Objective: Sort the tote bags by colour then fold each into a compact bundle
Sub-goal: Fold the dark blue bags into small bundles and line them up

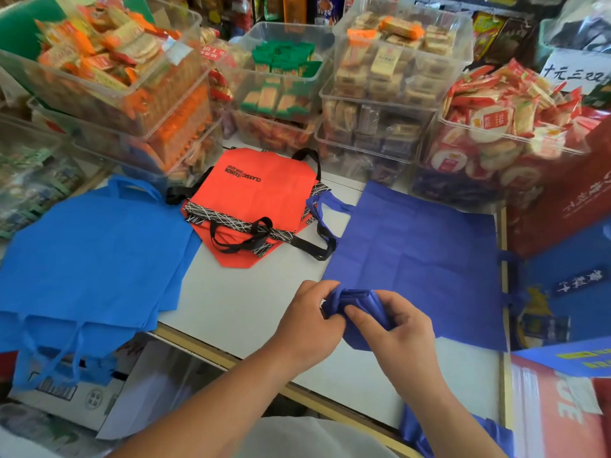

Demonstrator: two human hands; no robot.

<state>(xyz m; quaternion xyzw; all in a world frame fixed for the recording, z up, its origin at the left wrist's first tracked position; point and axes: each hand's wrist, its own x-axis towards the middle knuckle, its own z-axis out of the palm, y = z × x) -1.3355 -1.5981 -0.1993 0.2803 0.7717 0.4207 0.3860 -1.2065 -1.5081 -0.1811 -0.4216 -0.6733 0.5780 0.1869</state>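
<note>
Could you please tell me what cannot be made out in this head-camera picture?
1. Head view: the folds of the dark blue bundle, mostly covered by the left hand and right hand gripping it.
2. Head view: how many bags are in the light blue pile; layers overlap.
3. Head view: dark blue fabric at the bottom edge, cut off by the frame.
</note>
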